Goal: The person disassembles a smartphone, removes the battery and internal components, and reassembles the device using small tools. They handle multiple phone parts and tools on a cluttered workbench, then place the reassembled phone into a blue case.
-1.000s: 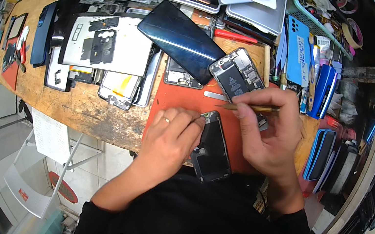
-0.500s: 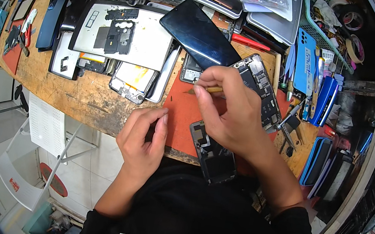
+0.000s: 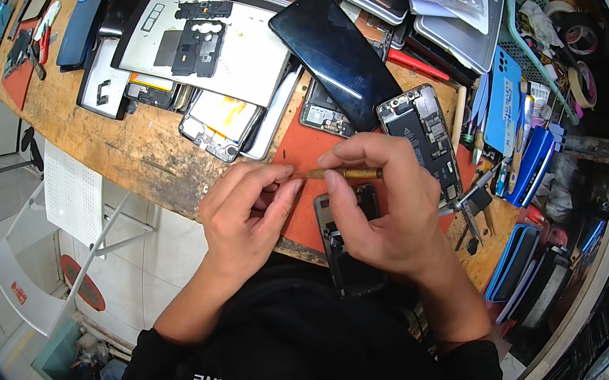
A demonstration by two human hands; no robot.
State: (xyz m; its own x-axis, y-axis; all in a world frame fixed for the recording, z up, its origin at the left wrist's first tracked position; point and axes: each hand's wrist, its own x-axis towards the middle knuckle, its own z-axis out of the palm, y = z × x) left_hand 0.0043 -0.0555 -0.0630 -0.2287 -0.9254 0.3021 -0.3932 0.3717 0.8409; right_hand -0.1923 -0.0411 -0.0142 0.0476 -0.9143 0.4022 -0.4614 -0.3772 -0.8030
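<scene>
My right hand (image 3: 400, 218) grips a slim brass-coloured tool (image 3: 351, 174), held nearly level with its tip pointing left. My left hand (image 3: 249, 205) is closed in a pinch just left of that tip; whatever lies between its fingertips is too small to make out. Both hands are over a red mat (image 3: 300, 141). Partly under my right hand, a detached phone screen (image 3: 355, 271) lies with its inner side up, at the mat's near edge. Beyond that hand rests an opened phone (image 3: 429, 142) with its battery and boards bare.
A dark phone (image 3: 334, 58) leans across other phone parts behind the mat. To the left, a white panel (image 3: 251, 52) lies on stacked phone parts. Tweezers (image 3: 470, 210), a blue phone back (image 3: 505, 91) and a green basket (image 3: 532, 59) line the right side.
My right hand has come down and nearer with the tool. My left hand has shifted right and slightly up, so its fingertips are now close to the tool's tip.
</scene>
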